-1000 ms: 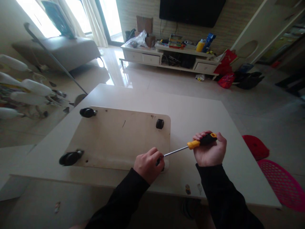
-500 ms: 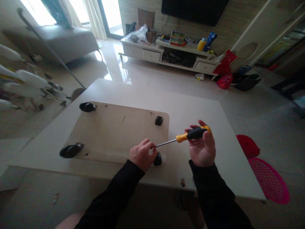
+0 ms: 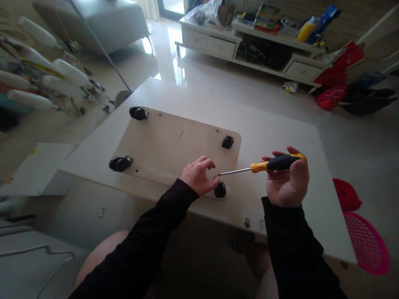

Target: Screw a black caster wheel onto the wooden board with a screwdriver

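Observation:
A screwdriver (image 3: 282,162) with a yellow and black handle lies across the fingers of my right hand (image 3: 288,182), the thumb holding it from the near side. Its metal shaft points left, the tip beside the near right caster (image 3: 220,189). Close to that tip is my left hand (image 3: 199,174), open, with thumb and curled forefinger apart and the thumb near the tip. Under the left hand a pale board (image 3: 162,145) lies flat, its casters facing up. Black casters also sit at its far right (image 3: 227,142), far left (image 3: 138,113) and near left (image 3: 120,163) corners. Whatever the tip touches is too small to tell.
The board rests on a white table (image 3: 274,120). A pink perforated seat (image 3: 368,243) and a red one (image 3: 346,194) stand off the right edge. Beyond are a low TV cabinet (image 3: 205,43) with clutter and a grey couch (image 3: 93,25). White bottle-shaped objects (image 3: 71,72) are at the left.
My left forefinger and thumb have parted from their pinch at the screwdriver's tip. The right hand still holds the screwdriver in much the same pose. The whole view has tilted downward and shifted left.

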Available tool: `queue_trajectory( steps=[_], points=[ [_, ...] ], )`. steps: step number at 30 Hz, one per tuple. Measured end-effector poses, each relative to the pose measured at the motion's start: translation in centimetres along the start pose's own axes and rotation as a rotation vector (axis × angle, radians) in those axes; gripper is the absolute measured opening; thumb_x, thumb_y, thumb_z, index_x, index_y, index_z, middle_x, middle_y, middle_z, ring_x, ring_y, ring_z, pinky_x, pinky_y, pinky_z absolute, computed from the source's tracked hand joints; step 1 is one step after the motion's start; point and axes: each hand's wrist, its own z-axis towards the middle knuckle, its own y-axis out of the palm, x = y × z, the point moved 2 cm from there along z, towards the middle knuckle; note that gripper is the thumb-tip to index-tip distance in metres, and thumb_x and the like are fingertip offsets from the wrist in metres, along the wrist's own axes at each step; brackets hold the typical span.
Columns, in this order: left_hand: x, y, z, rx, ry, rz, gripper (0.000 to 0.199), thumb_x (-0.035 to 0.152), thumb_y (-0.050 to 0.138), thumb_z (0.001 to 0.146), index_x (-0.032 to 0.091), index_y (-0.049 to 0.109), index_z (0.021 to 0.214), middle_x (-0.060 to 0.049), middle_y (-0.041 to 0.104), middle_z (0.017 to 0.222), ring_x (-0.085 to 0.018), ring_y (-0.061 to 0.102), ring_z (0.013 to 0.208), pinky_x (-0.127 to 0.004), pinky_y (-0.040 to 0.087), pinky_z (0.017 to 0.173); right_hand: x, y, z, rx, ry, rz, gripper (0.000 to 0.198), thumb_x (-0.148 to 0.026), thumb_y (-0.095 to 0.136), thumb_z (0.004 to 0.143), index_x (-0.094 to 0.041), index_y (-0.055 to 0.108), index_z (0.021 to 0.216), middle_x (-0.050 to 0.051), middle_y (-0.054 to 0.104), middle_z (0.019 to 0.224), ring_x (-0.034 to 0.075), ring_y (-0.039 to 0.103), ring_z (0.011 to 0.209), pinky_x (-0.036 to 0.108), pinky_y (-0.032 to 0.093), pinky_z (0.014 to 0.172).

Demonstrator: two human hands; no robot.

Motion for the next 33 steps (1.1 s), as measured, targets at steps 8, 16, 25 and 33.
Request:
queue_trajectory(
  steps=[8,16,25,33],
  points=[
    [-0.9,-2.6,0.5,0.067,-0.048,-0.097,0.015,0.018,0.071,0.075,0.018,0.074,0.089,-0.002,0.074,0.095,-0.013,0.059,0.069,-0.028,0.043,0.067,-0.4,2.0,-0.7,-0.138,-0.128,-0.125,0.048,-0.058,0.084,0.082,-0.026,0.075,0.117,0.003,0.079,0.096,0.021,0.078,0.074,0.038,0.067,0.072],
    [-1.5,-3.7,0.3,0.088,-0.082,-0.131,0.009,0.025,0.067,0.081,0.019,0.072,0.087,-0.002,0.073,0.093,-0.013,0.057,0.067,-0.030,0.042,0.067,0.6,3.5,-1.7,-0.312,-0.214,-0.196,0.049,-0.051,0.083,0.087,-0.018,0.075,0.121,0.010,0.079,0.097,0.026,0.079,0.076,0.044,0.068,0.070],
    [-1.3,-4.3,0.3,0.101,-0.068,-0.181,0.010,0.028,0.067,0.081,0.020,0.070,0.085,-0.002,0.072,0.092,-0.016,0.058,0.072,-0.032,0.041,0.067,1.6,3.7,-1.2,-0.362,-0.271,-0.225,0.045,-0.047,0.081,0.088,-0.016,0.075,0.121,0.009,0.080,0.096,0.025,0.080,0.080,0.044,0.069,0.070],
    [-1.1,-4.2,0.3,0.086,-0.056,-0.174,0.010,0.029,0.066,0.082,0.020,0.070,0.085,-0.003,0.072,0.092,-0.019,0.061,0.080,-0.033,0.043,0.070,1.8,3.5,-1.1,-0.357,-0.294,-0.221,0.045,-0.046,0.081,0.087,-0.015,0.075,0.120,0.009,0.079,0.093,0.026,0.080,0.081,0.041,0.068,0.065]
  ],
)
